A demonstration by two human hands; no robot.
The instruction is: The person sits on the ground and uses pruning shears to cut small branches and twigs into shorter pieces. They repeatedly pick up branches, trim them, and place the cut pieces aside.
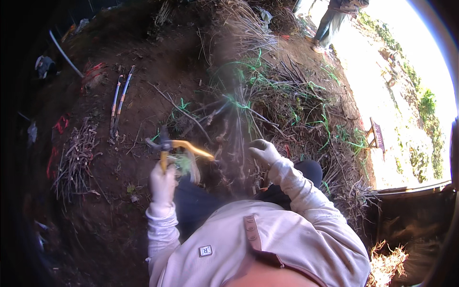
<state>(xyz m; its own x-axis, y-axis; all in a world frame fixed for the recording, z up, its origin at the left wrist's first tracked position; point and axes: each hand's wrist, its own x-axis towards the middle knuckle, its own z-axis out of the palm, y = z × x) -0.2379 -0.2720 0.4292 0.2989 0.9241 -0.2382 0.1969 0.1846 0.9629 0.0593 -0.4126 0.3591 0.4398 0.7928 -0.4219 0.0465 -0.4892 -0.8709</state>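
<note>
My left hand (163,183), in a pale glove, grips one yellow handle of a pair of pruning shears (166,145). The other handle juts out to the right, and the dark blades are blurred. My right hand (265,152), also gloved, is raised above my right thigh with its fingers curled. Whether a thin twig lies between those fingers is not clear. Before me, between the two hands, a bundle of thin branches (238,132) stretches away over the soil. Green plastic twine (238,104) crosses its far part.
Long-handled loppers (122,97) lie on the soil at left, above a heap of cut sticks (77,158). Tangled branches with green twine (301,97) spread to the right. A larger brush pile (247,25) lies farther off. Another person (331,27) stands at upper right.
</note>
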